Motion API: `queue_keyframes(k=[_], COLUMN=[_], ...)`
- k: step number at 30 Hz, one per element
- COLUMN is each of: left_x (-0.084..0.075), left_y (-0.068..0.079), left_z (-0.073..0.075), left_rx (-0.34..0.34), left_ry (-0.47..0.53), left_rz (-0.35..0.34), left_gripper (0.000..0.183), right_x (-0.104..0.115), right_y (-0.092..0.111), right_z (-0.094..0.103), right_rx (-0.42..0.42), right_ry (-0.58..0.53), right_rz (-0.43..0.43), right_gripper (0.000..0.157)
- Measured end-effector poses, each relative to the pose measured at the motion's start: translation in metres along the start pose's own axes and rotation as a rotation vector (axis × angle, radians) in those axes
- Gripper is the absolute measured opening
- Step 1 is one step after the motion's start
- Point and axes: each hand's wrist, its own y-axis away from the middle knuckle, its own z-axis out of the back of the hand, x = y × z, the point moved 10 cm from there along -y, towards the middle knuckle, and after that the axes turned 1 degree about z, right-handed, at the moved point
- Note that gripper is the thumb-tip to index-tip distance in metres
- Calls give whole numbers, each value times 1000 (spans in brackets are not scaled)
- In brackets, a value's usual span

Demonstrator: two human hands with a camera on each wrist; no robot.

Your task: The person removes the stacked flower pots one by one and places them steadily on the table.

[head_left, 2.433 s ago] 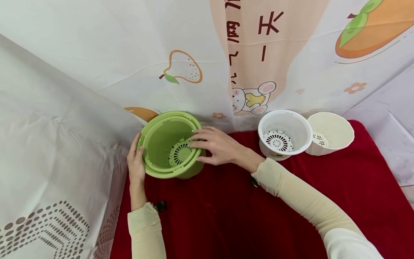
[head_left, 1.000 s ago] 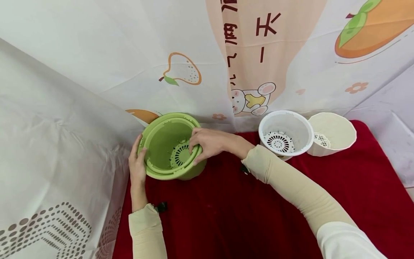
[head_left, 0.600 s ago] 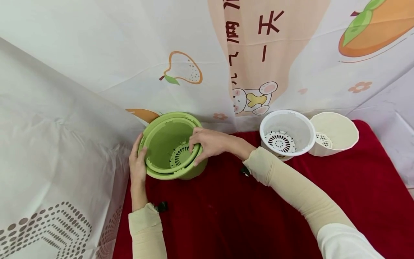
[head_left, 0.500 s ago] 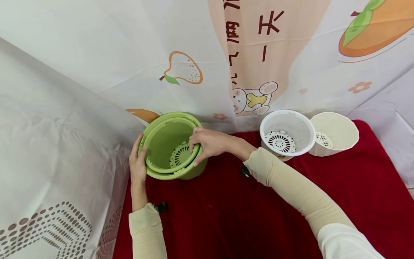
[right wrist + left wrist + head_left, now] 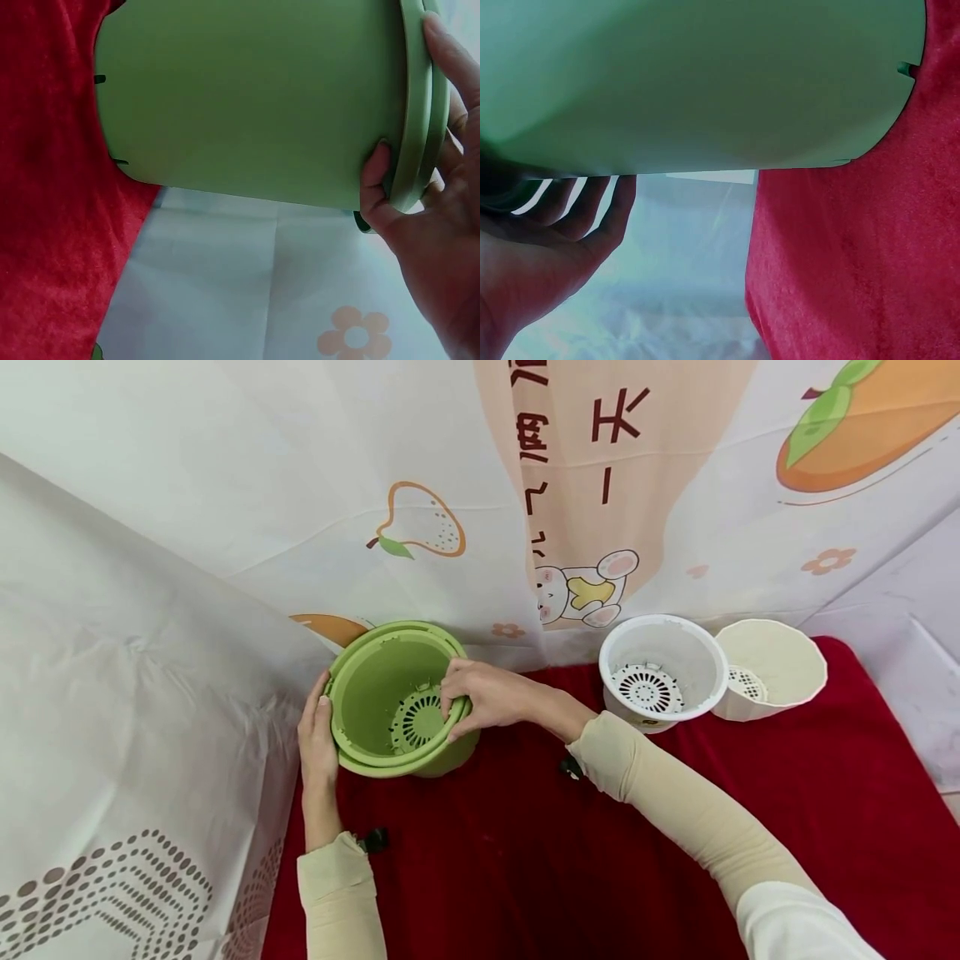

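Two green flower pots are nested at the left of the red cloth, both tilted toward me. The inner pot [image 5: 375,668] shows a slotted round base; the outer pot [image 5: 447,762] stands around it. My right hand [image 5: 491,695] grips the rims at their right side, fingers curled over inside and thumb outside. The right wrist view shows the two rims [image 5: 414,112] stacked close between thumb and fingers. On the opposite side, my left hand [image 5: 318,739] holds the outer pot's rim. In the left wrist view its curled fingers [image 5: 615,214] lie against the pot's wall.
A white flower pot [image 5: 613,703] with a slotted base stands at the back right. Beside it is a cream pot [image 5: 791,672], partly behind the white one. A printed white curtain [image 5: 315,468] rises behind the red cloth [image 5: 525,860] and along the left.
My right hand has gone from loosely spread fingers at the rim to gripping it. The inner pot's rim has shifted slightly within the outer one. The left thumb has slid outward a little.
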Motion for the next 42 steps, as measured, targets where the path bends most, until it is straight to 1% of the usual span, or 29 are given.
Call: queue_keyframes(k=[3, 7, 12, 14, 17, 22, 25, 30, 34, 37, 42], left_x=[1, 1, -2, -2, -2, -3, -4, -6, -6, -6, -5], left_y=[1, -1, -1, -1, 0, 1, 0, 0, 0, 1, 1], left_z=[0, -2, -1, -1, -1, -3, -2, -2, -2, -2, -1], left_rx=[-2, 9, 2, 1, 0, 6, 3, -4, -2, 0, -5], left_ry=[3, 7, 38, 55, 62, 65, 46, 41, 32, 28, 46], left_rz=[7, -14, -60, -67, -68, -66, -70, -69, -60, -64, -71], left_gripper=[47, 47, 47, 48, 49, 50, 50, 50, 50, 49, 49], right_x=[0, 0, 1, 2, 2, 5, 10, 19, 24, 27, 28], right_y=[2, 6, 6, 6, 7, 8, 8, 8, 8, 8, 12], right_z=[3, 9, 10, 10, 11, 12, 13, 14, 12, 11, 14], right_rx=[-28, -63, -60, -53, -40, -9, -2, -22, -46, -75, -148], right_ry=[5, 17, 36, 50, 96, 230, 297, 394, 454, 435, 330], right_rz=[-9, -42, -68, -76, -99, -157, -174, -159, -109, -70, -31], right_gripper=[23, 23, 24, 25, 27, 30, 29, 28, 30, 29, 27])
